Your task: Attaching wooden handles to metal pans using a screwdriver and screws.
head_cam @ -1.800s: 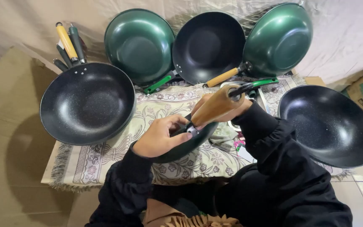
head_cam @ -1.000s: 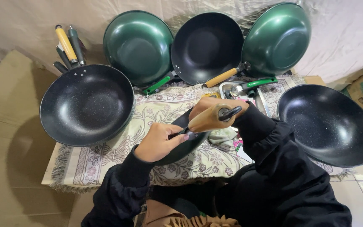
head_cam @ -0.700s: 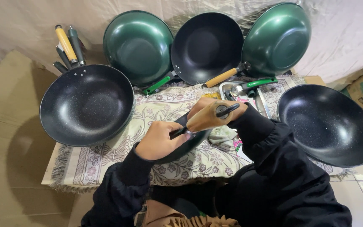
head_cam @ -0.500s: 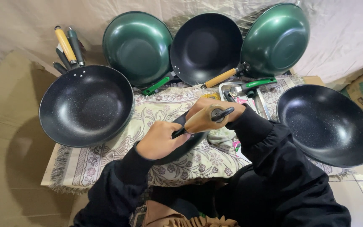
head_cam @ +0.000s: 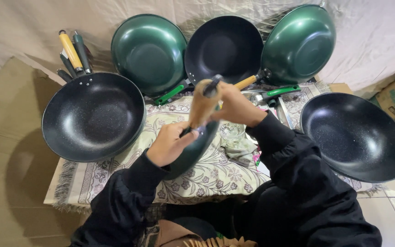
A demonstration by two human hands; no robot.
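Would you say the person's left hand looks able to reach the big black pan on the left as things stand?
Probably yes, once freed: the left hand grips the green pan beside the black pan, with only bare patterned cloth between.

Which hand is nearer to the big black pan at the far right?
Right. The right hand is beside the wooden handle, closer to the black pan; the left hand lies farther left.

— What's around you?
— A pan (head_cam: 93,116) lies to my left on the cloth (head_cam: 206,176), another pan (head_cam: 355,136) to my right.
— Behind?
— Three pans (head_cam: 225,48) lean against the backdrop (head_cam: 371,41).
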